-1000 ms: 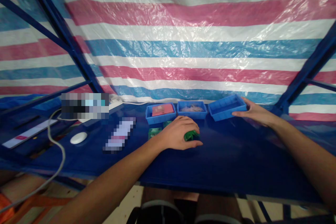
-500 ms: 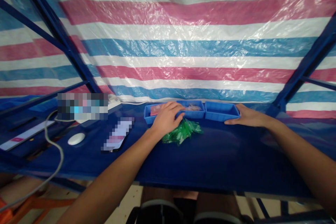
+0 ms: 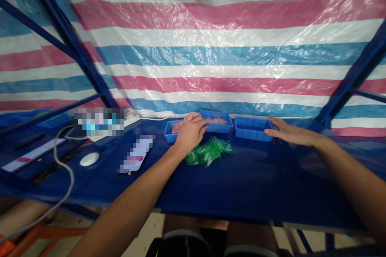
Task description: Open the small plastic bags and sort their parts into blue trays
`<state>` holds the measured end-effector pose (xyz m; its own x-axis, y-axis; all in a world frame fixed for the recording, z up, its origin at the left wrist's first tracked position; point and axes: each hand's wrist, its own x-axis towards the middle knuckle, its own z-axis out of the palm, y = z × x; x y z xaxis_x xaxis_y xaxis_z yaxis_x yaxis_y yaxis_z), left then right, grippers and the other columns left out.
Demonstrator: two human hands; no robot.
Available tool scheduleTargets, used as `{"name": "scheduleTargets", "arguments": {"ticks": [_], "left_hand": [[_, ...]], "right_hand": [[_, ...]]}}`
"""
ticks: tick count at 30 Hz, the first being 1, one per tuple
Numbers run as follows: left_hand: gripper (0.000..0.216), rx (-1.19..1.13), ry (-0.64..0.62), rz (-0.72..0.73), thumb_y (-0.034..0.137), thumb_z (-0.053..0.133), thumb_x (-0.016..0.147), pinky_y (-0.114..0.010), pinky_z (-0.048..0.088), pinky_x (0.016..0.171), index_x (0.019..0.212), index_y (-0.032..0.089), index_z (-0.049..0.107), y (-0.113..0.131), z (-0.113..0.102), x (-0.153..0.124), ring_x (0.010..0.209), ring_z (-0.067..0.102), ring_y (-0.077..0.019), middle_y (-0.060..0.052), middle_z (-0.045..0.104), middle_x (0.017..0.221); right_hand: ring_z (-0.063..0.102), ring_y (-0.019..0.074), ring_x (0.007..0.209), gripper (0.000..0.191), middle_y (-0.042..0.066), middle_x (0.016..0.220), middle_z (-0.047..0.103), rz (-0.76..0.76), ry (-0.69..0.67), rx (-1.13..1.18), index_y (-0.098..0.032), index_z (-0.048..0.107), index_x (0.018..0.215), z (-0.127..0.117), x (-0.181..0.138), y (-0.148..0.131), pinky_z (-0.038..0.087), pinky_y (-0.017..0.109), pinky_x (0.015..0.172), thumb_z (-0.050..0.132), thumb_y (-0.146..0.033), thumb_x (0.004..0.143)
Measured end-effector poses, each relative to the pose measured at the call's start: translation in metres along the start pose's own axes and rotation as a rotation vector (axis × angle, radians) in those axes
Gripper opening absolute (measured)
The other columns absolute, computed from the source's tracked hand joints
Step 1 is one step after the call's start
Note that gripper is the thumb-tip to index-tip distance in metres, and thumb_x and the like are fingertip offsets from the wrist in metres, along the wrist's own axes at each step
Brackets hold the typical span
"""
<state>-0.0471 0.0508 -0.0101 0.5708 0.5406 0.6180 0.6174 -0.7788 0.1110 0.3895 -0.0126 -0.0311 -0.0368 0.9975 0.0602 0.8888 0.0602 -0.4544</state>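
Note:
Three small blue plastic bins sit in a row along the back of the table. My left hand (image 3: 191,130) reaches over the join of the left bin (image 3: 171,137) and the middle bin (image 3: 218,128), its fingers bent over the middle bin's left end. The left bin holds a reddish packet (image 3: 176,127); small clear plastic pieces (image 3: 218,119) lie in the middle one. At the right end of the right bin (image 3: 253,133), my right hand (image 3: 285,131) is open, thumb at the front corner and fingers stretched behind. Green plastic pieces (image 3: 209,151) lie piled before the bins.
To the left lie a phone (image 3: 137,154) with a blurred screen, a white computer mouse (image 3: 89,159), a pale cable (image 3: 71,176) and a blurred-out device (image 3: 99,122). Blue metal posts (image 3: 356,68) frame the table, with a striped plastic sheet (image 3: 229,56) behind.
The middle bin has shifted back and slightly left along with my left hand. The right bin has slid slightly left, and my right hand's fingers have straightened at its end.

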Motion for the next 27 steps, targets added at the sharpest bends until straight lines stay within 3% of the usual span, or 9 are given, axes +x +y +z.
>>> {"name": "scheduleTargets", "arguments": {"ticks": [3, 5, 9, 11, 13, 15, 19, 23, 27], "left_hand": [[0.026, -0.048, 0.125, 0.002, 0.023, 0.061, 0.102, -0.05, 0.048, 0.112, 0.122, 0.021, 0.077, 0.003, -0.006, 0.001, 0.125, 0.057, -0.0293, -0.009, 0.077, 0.112], [0.024, -0.084, 0.204, 0.008, 0.024, 0.061, 0.103, -0.049, 0.049, 0.111, 0.121, 0.02, 0.077, 0.008, -0.012, 0.002, 0.124, 0.058, -0.0286, -0.009, 0.077, 0.111], [0.023, -0.173, 0.337, 0.047, 0.026, 0.065, 0.102, -0.049, 0.05, 0.11, 0.122, 0.02, 0.076, 0.026, -0.022, 0.002, 0.122, 0.062, -0.0268, -0.009, 0.078, 0.112], [0.022, -0.232, 0.362, 0.084, 0.024, 0.064, 0.102, -0.05, 0.05, 0.11, 0.122, 0.02, 0.075, 0.039, -0.023, 0.0, 0.123, 0.063, -0.0261, -0.009, 0.078, 0.113], [0.022, -0.289, 0.35, 0.144, 0.022, 0.065, 0.102, -0.049, 0.052, 0.109, 0.122, 0.021, 0.075, 0.053, -0.021, -0.003, 0.122, 0.065, -0.0255, -0.009, 0.078, 0.113], [0.023, -0.341, 0.339, 0.196, 0.021, 0.066, 0.101, -0.047, 0.053, 0.107, 0.123, 0.022, 0.075, 0.066, -0.018, -0.005, 0.119, 0.067, -0.0244, -0.009, 0.078, 0.114], [0.028, -0.452, 0.249, 0.259, 0.022, 0.064, 0.103, -0.043, 0.056, 0.105, 0.13, 0.022, 0.071, 0.087, -0.014, -0.011, 0.117, 0.068, -0.0231, -0.009, 0.077, 0.116], [0.051, -0.512, 0.142, 0.243, 0.035, 0.071, 0.099, -0.047, 0.054, 0.112, 0.147, 0.024, 0.057, 0.094, -0.014, -0.016, 0.13, 0.063, -0.0272, -0.014, 0.067, 0.137], [0.085, -0.504, 0.042, 0.158, 0.051, 0.079, 0.09, -0.053, 0.046, 0.123, 0.16, 0.023, 0.039, 0.092, -0.014, -0.018, 0.146, 0.05, -0.0328, -0.018, 0.051, 0.155]], "right_hand": [[0.017, 0.039, 0.163, 0.107, 0.007, 0.178, 0.016, 0.05, -0.033, 0.004, -0.024, 0.024, 0.172, 0.002, 0.0, 0.002, 0.019, 0.063, 0.132, 0.044, -0.089, 0.089], [0.015, 0.04, 0.163, 0.11, 0.01, 0.179, 0.016, 0.026, 0.044, 0.019, -0.023, 0.02, 0.173, 0.003, 0.001, -0.005, 0.018, 0.063, 0.132, 0.048, -0.088, 0.089], [0.017, 0.0418, 0.164, 0.118, 0.014, 0.179, 0.021, -0.214, 0.325, 0.093, -0.024, 0.018, 0.173, 0.005, 0.0, -0.032, 0.019, 0.061, 0.133, 0.069, -0.081, 0.083], [0.022, 0.0419, 0.163, 0.125, 0.012, 0.179, 0.023, -0.351, 0.362, 0.198, -0.03, 0.016, 0.173, 0.009, -0.004, -0.05, 0.02, 0.062, 0.132, 0.081, -0.076, 0.076], [0.025, 0.042, 0.162, 0.137, 0.012, 0.177, 0.028, -0.475, 0.351, 0.341, -0.033, 0.01, 0.173, 0.015, -0.012, -0.069, 0.022, 0.064, 0.131, 0.088, -0.073, 0.068], [0.028, 0.0403, 0.162, 0.135, 0.009, 0.176, 0.032, -0.512, 0.329, 0.493, -0.037, 0.009, 0.172, 0.021, -0.021, -0.087, 0.026, 0.063, 0.13, 0.089, -0.071, 0.069], [0.046, 0.04, 0.153, 0.106, 0.009, 0.166, 0.047, -0.443, 0.31, 0.743, -0.038, 0.036, 0.165, 0.02, -0.035, -0.109, 0.045, 0.057, 0.123, 0.089, -0.061, 0.076], [0.067, 0.0402, 0.131, 0.094, 0.011, 0.152, 0.063, -0.345, 0.109, 1.03, -0.037, 0.047, 0.158, 0.007, -0.04, -0.103, 0.06, 0.054, 0.106, 0.086, -0.063, 0.077], [0.072, 0.0412, 0.122, 0.089, 0.01, 0.137, 0.073, -0.28, -0.041, 1.068, -0.036, 0.053, 0.156, -0.01, -0.041, -0.083, 0.064, 0.053, 0.098, 0.084, -0.065, 0.077]]}}
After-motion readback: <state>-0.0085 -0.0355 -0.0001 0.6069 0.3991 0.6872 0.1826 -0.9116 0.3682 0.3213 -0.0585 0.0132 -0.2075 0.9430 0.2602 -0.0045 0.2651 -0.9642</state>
